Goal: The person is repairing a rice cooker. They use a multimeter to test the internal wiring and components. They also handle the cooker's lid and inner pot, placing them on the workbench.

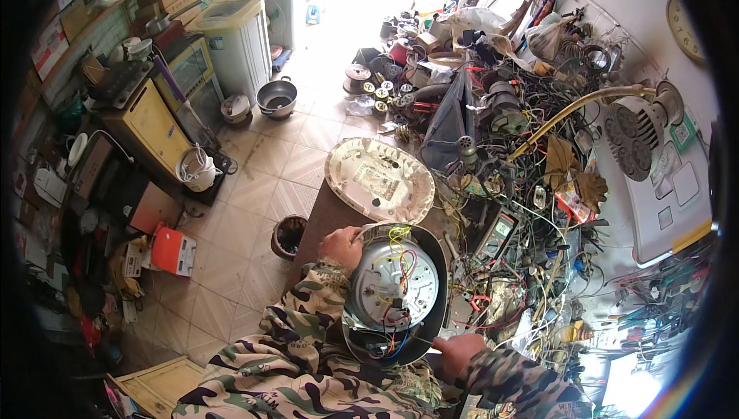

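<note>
- At the near end of the brown table (316, 223): one open appliance housing (444, 280), dark and oval, its inside facing up. We cannot tell whether table or lap bears it.
- Within it: one round metal dish (379, 265), silvery, crossed by loose wires (396, 340) in yellow, red and blue.
- One left hand (341, 250): fingers curled closed on the housing's upper left rim.
- One right hand (459, 350): closed about a slim tool (423, 340), whose shaft points in over the lower right rim. We cannot make out what its tip meets.
- Beyond the housing: one cream oval cover (379, 180), lying on the table.
- To the right: one multimeter (497, 233), amid tangled cables.
- Handling notes, in our judgement: the left grip should stay firm, lest the housing turn under the tool; the shaft is best kept straight and pressed gently, as a slip could nick the wires; loose leads are best eased aside before any force is applied.
</note>
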Demonstrator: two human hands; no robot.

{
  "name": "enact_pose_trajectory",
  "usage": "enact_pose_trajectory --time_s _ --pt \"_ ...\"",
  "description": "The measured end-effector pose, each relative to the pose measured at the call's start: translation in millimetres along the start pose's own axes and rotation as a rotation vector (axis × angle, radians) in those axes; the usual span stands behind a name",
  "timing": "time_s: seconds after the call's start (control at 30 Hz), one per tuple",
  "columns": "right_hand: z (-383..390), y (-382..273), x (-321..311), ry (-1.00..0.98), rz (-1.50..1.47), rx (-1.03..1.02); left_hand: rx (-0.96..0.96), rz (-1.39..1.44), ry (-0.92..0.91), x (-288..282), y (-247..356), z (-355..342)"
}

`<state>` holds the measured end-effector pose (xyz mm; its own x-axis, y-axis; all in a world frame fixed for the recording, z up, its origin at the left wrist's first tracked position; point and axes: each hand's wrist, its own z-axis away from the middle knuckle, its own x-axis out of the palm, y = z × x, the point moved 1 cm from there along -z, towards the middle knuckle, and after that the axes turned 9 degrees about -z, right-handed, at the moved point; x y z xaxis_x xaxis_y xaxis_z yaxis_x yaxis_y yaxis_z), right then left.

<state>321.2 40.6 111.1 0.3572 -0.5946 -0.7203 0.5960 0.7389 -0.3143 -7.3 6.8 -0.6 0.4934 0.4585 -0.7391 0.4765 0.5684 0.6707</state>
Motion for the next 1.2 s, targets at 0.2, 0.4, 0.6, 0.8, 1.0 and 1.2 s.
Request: enact_pose_trajectory --time_s 0.2,0.4,0.6,0.8,1.0,1.2 --pt "-7.1 -11.0 15.9 0.361 0.409 -0.356 0.011 0.001 0.028 9.2 -2.8 -2.3" --pt "-5.1 13.0 15.0 0.135 -0.439 0.245 -0.026 0.022 0.007 1.0 0.6 2.7" --pt "-0.4 -11.2 3.8 0.017 0.054 -0.022 -0.003 -0.005 0.032 0.6 -2.2 8.9" --pt "-10.0 -22.0 31.8 0.185 0.323 -0.232 0.020 0.012 0.052 3.8 9.9 6.8" --pt "-1.5 -7.2 18.3 0.308 -0.461 0.101 -0.020 0.011 0.034 -1.0 0.7 7.1" --pt "3.8 -10.2 0.5 0.012 -0.128 -0.023 0.001 0.021 0.060 -4.3 -2.4 11.2"
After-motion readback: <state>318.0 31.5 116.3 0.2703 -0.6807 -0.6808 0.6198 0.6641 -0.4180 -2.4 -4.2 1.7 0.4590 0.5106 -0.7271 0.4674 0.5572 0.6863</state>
